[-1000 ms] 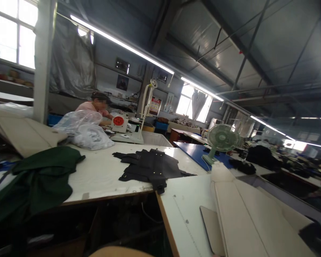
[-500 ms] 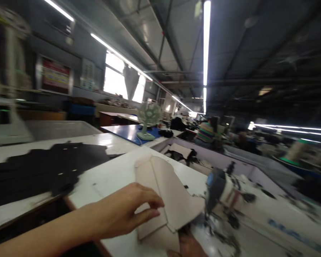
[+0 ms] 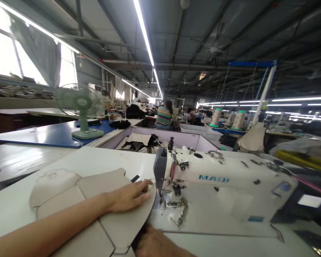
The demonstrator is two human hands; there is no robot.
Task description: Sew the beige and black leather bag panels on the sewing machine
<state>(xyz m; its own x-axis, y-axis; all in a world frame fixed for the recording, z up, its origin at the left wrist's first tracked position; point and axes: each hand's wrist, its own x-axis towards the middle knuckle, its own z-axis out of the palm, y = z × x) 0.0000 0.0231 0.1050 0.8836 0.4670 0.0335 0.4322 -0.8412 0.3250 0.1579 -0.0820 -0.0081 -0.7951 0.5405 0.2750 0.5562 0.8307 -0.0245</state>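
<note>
A beige sewn fabric piece (image 3: 96, 184) with dark-edged seams lies spread on the white sewing table (image 3: 8, 201). My left hand (image 3: 131, 196) rests on top of it, palm down and fingers stretched towards the needle area. At the piece's near right edge is my right hand (image 3: 153, 242), its fingers curled around the edge and partly hidden under it. The fabric's right tip reaches the presser foot (image 3: 162, 200) of a white sewing machine (image 3: 219, 192). Whether that tip is under the foot I cannot make out.
Behind the machine is a pale-walled bin (image 3: 184, 138) holding fabric pieces. A green fan (image 3: 82, 110) stands on a blue table (image 3: 42, 132) at left. Thread cones (image 3: 239, 119) stand at right. A person in a striped top (image 3: 164, 116) sits farther back.
The view has swung right towards the sewing machine. My left hand has moved from above the fabric to lie flat on it, and the fabric's tip is now by the needle area.
</note>
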